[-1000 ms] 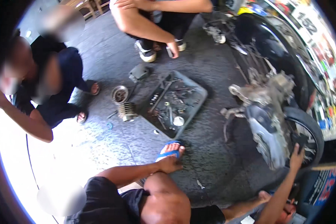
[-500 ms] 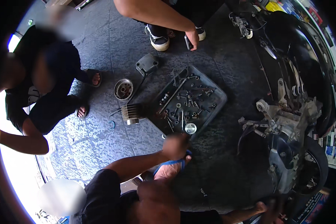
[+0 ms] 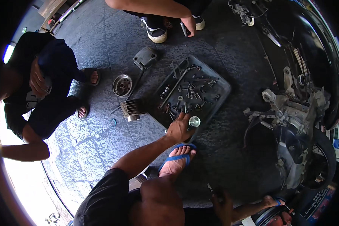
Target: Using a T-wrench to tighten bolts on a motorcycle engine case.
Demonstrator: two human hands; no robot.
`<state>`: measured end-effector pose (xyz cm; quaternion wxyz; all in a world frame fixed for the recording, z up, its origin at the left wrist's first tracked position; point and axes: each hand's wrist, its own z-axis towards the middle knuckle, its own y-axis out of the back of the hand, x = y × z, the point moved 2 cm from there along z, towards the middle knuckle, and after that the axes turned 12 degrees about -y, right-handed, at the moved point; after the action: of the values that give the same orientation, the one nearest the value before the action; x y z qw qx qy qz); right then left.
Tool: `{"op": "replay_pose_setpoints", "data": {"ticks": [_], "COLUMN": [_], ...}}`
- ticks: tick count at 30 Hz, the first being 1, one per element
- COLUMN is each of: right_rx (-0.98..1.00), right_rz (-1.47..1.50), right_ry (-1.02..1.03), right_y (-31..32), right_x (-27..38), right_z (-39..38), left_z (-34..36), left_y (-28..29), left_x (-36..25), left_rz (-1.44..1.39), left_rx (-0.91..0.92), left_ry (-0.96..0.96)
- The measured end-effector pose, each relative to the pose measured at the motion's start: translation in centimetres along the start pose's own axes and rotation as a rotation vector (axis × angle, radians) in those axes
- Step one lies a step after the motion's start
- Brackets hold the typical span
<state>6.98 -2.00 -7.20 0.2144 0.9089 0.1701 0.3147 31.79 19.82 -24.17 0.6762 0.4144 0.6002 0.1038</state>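
My left hand [image 3: 179,130] reaches into a grey plastic tray [image 3: 223,88] of several bolts, springs and small metal parts, its fingers closed on a small metal part beside a shiny round piston-like piece [image 3: 194,122]. My right hand [image 3: 221,203] is low at the right in shadow, closed round something dark that I cannot make out. A finned cylinder [image 3: 130,111], a metal drum [image 3: 122,85] and a grey cover with a hose [image 3: 144,57] lie left of the tray. My foot in a blue sandal [image 3: 175,162] is just below it.
A squatting person [image 3: 49,90] is at the left; another person's hand [image 3: 188,26] holds a dark phone-like object at the top. A partly dismantled motorbike [image 3: 293,113] with a wheel [image 3: 329,162] fills the right side. Lower right are red items [image 3: 284,218].
My left hand has moved up from over my foot into the tray. My right hand has come down and left from beside the wheel. The person's hand at the top has moved.
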Motion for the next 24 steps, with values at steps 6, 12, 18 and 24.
{"op": "replay_pose_setpoints", "data": {"ticks": [6,12,18,24], "right_rx": [-0.2,-0.274,-0.076,-0.028], "right_rz": [0.075,-0.525,0.04,0.061], "right_ry": [-0.031,-0.06,-0.135,-0.121], "right_y": [1.0,0.1,0.4,0.5], "right_x": [-2.1,-10.1,-3.7,-3.6], "right_z": [-0.9,-2.7,-1.7,-0.8], "left_z": [1.6,2.5,2.1,4.3], "left_y": [-1.2,-2.2,-1.5,-1.3], "left_x": [2.6,2.1,2.3,-1.1], "left_rz": [-0.043,0.027,0.077,0.247], "left_rx": [-0.173,-0.124,-0.261,-0.387], "left_ry": [0.102,0.084,0.176,-0.161]}}
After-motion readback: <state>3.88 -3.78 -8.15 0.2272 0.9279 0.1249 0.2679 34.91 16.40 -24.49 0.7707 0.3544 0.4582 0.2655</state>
